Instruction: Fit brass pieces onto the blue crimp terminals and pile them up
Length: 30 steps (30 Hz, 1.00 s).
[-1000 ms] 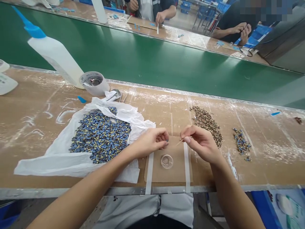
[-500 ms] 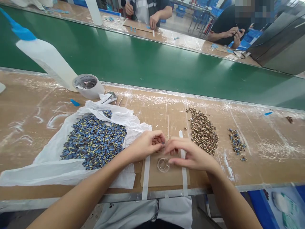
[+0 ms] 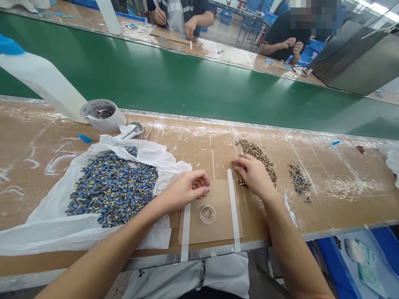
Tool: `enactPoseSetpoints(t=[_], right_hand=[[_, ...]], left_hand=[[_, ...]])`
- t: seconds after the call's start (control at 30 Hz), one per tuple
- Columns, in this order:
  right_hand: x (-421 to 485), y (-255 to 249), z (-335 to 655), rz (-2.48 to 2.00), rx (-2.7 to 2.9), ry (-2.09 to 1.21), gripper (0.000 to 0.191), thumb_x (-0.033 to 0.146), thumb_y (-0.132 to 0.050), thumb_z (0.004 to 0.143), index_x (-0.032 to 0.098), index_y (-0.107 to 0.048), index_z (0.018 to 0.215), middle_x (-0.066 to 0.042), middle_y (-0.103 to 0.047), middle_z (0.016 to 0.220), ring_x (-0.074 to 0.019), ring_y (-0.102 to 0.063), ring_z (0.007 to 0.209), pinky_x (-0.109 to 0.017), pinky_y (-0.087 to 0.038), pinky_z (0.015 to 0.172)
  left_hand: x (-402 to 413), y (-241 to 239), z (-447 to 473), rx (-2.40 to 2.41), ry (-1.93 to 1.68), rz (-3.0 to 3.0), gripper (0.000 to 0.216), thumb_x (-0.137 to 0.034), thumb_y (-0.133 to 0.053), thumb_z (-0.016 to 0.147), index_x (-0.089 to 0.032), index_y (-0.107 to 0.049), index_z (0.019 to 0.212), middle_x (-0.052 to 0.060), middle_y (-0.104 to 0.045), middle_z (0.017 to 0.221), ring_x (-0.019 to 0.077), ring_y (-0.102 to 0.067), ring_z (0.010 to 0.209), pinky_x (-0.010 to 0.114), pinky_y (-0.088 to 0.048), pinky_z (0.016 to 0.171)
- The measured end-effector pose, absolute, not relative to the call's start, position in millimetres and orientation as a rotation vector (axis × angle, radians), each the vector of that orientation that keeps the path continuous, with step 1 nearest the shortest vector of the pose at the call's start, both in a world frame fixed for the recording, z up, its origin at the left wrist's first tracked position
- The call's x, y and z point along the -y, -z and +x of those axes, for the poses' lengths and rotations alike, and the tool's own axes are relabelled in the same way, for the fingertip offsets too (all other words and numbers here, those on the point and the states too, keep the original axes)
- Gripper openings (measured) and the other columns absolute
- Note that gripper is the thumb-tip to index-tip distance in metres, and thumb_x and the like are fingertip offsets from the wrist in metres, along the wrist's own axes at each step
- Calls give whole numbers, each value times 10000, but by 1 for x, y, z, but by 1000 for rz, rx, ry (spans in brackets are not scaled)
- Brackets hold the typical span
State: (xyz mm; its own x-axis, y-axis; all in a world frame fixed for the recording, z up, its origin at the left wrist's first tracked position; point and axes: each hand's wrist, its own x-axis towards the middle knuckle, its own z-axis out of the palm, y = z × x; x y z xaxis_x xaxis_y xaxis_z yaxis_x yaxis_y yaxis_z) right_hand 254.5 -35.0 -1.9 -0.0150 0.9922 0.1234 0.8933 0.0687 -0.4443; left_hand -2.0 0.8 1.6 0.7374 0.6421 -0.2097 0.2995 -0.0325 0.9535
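round dish [image 3: 207, 214] blocks cardboard mat [image 3: 220, 195] between tape strips [image 3: 233, 211]

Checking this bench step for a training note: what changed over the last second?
The right hand moved away from the left hand, rightward to the brown pile of small parts, fingers at its edge. The left hand stayed by the cardboard, fingers curled; the clear dish stayed put.

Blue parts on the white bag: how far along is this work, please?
Still early, it seems. A small pile of blue pieces lies apart on the right and looks done. In hand: the left hand pinches a small blue piece, and the right hand touches the brass-coloured pile. Left: the much larger blue heap on the white plastic bag.
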Motion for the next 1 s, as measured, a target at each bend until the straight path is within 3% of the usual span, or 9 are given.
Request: enactPoseSetpoints(t=[0.4, 0.7, 1.0], right_hand=[[39, -6, 232, -1648, 1795, -565, 53, 170, -551, 845, 184, -595, 817, -20, -591, 765, -154, -567, 685, -283, -452, 637], [46, -8, 204, -1305, 1724, -1031, 19, 168, -569, 850, 178, -560, 864, -27, -602, 842, -140, -573, 762, -273, -479, 704], [45, -3, 200, -1352, 1746, -1032, 87, 235, -588, 878, 172, -641, 906, -48, -674, 857, -148, -611, 757, -277, -485, 686]], left_hand=[[1, -2, -2, -793, -375, 1637, 108, -248, -575, 836, -151, -587, 880, 21, -626, 740, 134, -599, 679, 243, -478, 603], [2, -1, -1, -784, -398, 1602, 109, -254, -576, 842, -153, -582, 883, 3, -600, 708, 125, -581, 662, 236, -465, 605], [1, -2, 0, -753, -421, 1577, 119, -262, -559, 857, -151, -583, 895, 14, -617, 742, 127, -583, 684, 232, -459, 610]])
